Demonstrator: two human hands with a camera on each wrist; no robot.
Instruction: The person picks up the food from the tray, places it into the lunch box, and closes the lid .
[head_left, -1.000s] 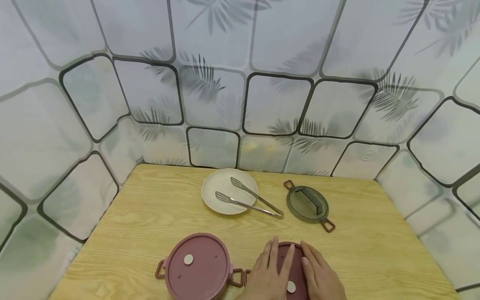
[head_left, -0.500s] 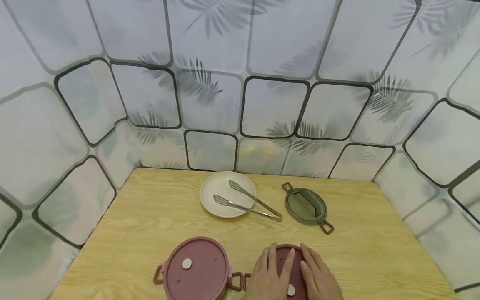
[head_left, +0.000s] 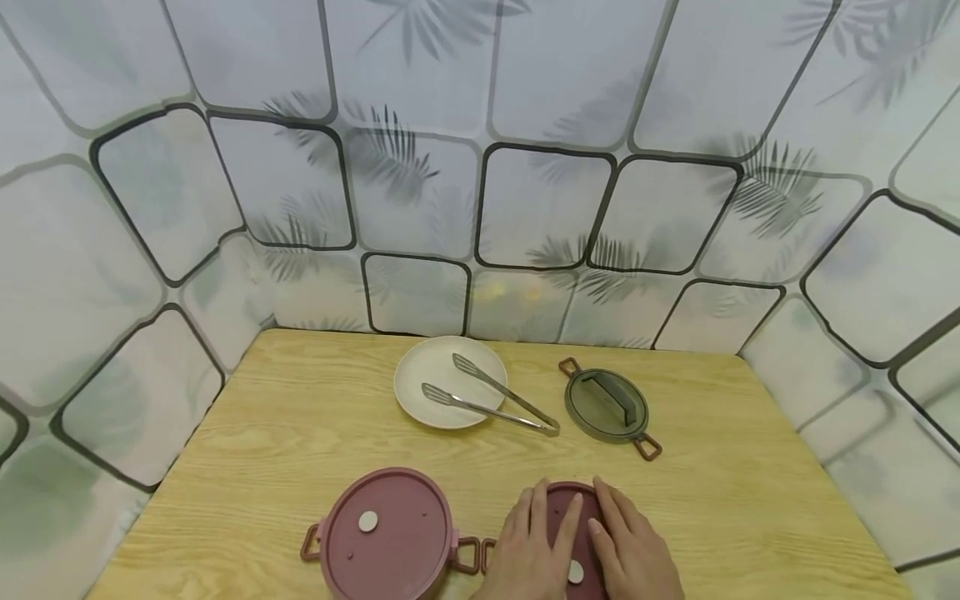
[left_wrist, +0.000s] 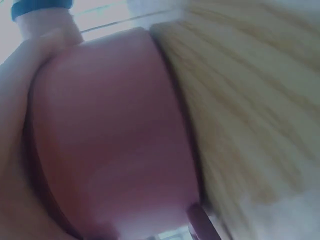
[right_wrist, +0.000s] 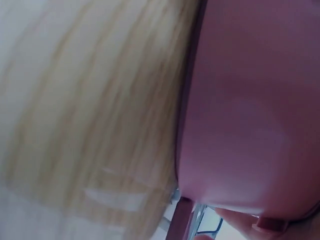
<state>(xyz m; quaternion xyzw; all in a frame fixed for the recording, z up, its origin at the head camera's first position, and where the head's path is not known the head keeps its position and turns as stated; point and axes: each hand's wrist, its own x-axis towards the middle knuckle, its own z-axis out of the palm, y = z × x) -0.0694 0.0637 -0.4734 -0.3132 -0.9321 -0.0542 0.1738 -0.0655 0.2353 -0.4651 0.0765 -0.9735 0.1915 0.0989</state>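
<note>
A dark pink round pot (head_left: 582, 537) with a flat lid and a small white disc stands near the table's front edge. Both hands lie over its lid. My left hand (head_left: 528, 542) covers the left part, its fingers extended and pointing away from me. On the other side my right hand (head_left: 636, 542) rests along the lid's edge, fingers extended too. The smooth side of the pot (left_wrist: 115, 135) fills the left wrist view. In the right wrist view the pot wall (right_wrist: 250, 110) stands against the wooden surface. The pot's near part is cut off.
A matching pink pot (head_left: 390, 537) stands to the left, its right handle close to the first pot's handle. Behind are a white plate (head_left: 420, 367) with metal tongs (head_left: 517, 400) across it, and a dark green lidded pan (head_left: 600, 412). Patterned walls enclose the wooden table (head_left: 300, 417).
Both hands stay on the right-hand pot. Only the head view has shifted slightly; nothing on the table has visibly moved.
</note>
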